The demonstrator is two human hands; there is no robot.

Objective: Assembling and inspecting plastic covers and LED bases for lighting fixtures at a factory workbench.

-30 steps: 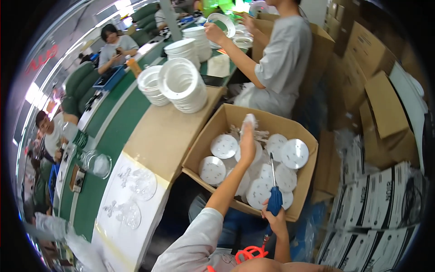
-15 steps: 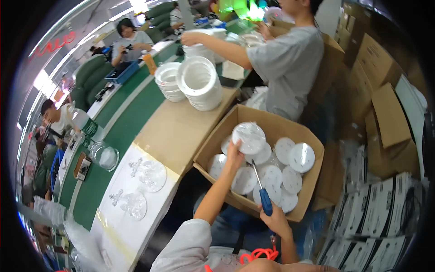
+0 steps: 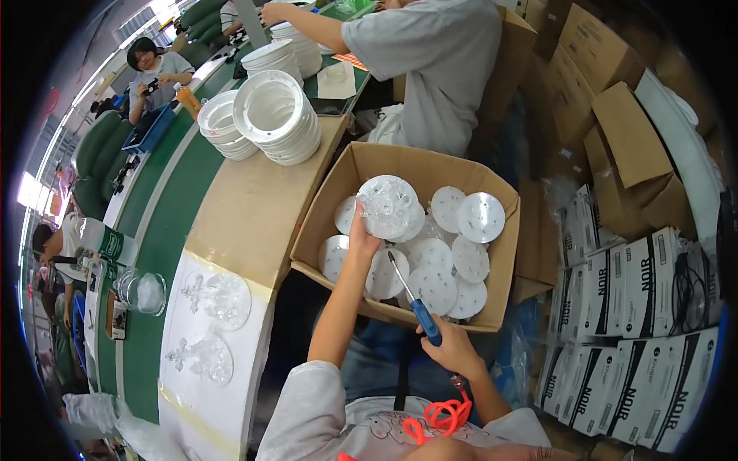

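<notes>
Behind the person runs a long workshop line with a green belt (image 3: pixel 165 230), where other people sit on the far left and one person in a grey shirt (image 3: pixel 446 61) stands at the far end. On the near side of the tabletop (image 3: pixel 246 207) lie two clear ornate discs (image 3: pixel 219 296), and farther away stand stacks of white rings (image 3: pixel 277 115). To the right of the tabletop is an open cardboard box (image 3: pixel 415 165), filled with many round clear discs (image 3: pixel 450 265). The left hand (image 3: pixel 361 238) is closed around one clear faceted disc (image 3: pixel 387 206), lifted just above the others in the box. The right hand (image 3: pixel 453 349) is clamped on a blue-handled screwdriver (image 3: pixel 415 300), pointing into the box. I judge the work as early: most discs remain in the box, only two lie on the tabletop.
</notes>
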